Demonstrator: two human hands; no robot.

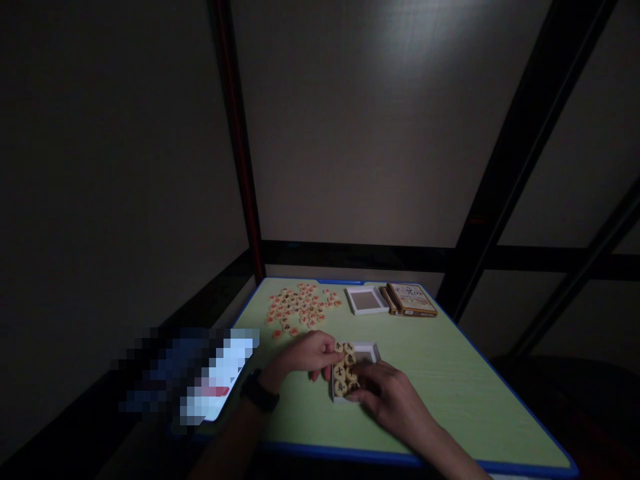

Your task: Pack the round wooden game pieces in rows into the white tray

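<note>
A shallow white box lies on the green table in front of me, with wooden Chinese chess pieces in rows along its left side, dark characters facing up. My left hand, a dark watch on its wrist, is curled round the box's left wall, its thumb over the rim by the pieces. From the right, my right hand reaches over the box. Its thumb and fingers close about a Chinese chess piece in the near part of the second row. My fingers partly cover that row.
Many loose red and black pieces are spread at the table's far left. A second white tray and brown printed boxes stand at the far right. A pixelated bright screen is at the left edge. The table has a blue rim.
</note>
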